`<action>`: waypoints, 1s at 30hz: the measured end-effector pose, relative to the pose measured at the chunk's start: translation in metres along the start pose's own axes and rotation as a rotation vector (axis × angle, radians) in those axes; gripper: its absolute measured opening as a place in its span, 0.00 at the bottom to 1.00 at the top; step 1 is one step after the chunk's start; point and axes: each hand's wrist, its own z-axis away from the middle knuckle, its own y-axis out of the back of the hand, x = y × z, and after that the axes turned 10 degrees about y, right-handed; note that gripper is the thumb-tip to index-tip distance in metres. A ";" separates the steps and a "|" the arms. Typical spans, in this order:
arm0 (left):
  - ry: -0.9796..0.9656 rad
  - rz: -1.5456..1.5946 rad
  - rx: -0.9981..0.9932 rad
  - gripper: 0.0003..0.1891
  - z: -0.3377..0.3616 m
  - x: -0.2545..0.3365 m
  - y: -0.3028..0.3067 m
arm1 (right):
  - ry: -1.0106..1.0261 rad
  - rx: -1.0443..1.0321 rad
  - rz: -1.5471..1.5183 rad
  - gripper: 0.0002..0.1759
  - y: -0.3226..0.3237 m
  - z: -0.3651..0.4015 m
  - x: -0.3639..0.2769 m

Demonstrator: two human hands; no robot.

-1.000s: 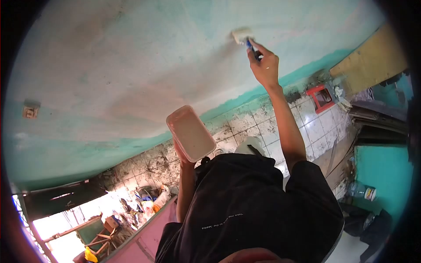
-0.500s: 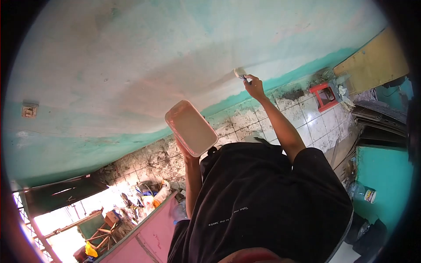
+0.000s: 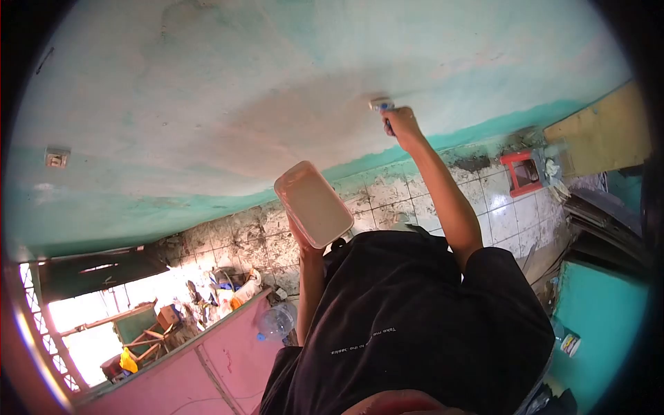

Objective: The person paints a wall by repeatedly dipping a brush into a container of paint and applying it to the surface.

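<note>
My left hand (image 3: 302,238) supports a pale pink plastic tub (image 3: 330,190) from its near left side, fingers partly hidden behind it. Whitish liquid paint (image 3: 316,209) fills much of the tub, which appears tilted in this view. My right hand (image 3: 403,126) is closed round the handle of a paintbrush (image 3: 381,105). The bristles are at the painted wall (image 3: 290,111), apparently touching it. A darker, damp-looking patch spreads over the pale wall left of the brush, above a green band.
Stained white tiles (image 3: 391,190) lie below the wall. A red stool-like item (image 3: 521,173) stands at the right, near a yellowish panel (image 3: 602,131). At lower left are a pink partition (image 3: 228,353), a clear bottle (image 3: 278,321) and clutter. A wall switch (image 3: 57,158) is at far left.
My right hand has turned, and the brush has shifted slightly upward along the wall. The tub appears a little further right as the camera view moved.
</note>
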 end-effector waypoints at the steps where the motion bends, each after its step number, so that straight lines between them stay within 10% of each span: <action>1: -0.021 0.006 -0.073 0.37 0.005 -0.002 -0.013 | 0.081 -0.033 0.014 0.11 -0.010 0.009 -0.026; 7: -0.095 0.007 0.039 0.37 0.015 -0.006 -0.021 | 0.679 0.027 0.370 0.16 -0.031 0.071 -0.089; 12: -0.157 -0.111 0.152 0.39 0.018 -0.006 -0.005 | 0.792 0.002 0.473 0.19 0.004 -0.003 0.072; 17: -0.219 -0.073 0.271 0.39 0.028 -0.010 0.026 | 0.367 0.001 0.652 0.21 0.024 -0.014 0.173; 24: -0.129 -0.156 0.151 0.44 0.018 -0.006 0.011 | -0.161 -0.193 0.288 0.27 0.052 -0.010 0.161; 30: -0.115 -0.173 0.034 0.46 0.013 -0.007 0.000 | -0.008 -0.187 -0.026 0.22 0.012 0.004 -0.015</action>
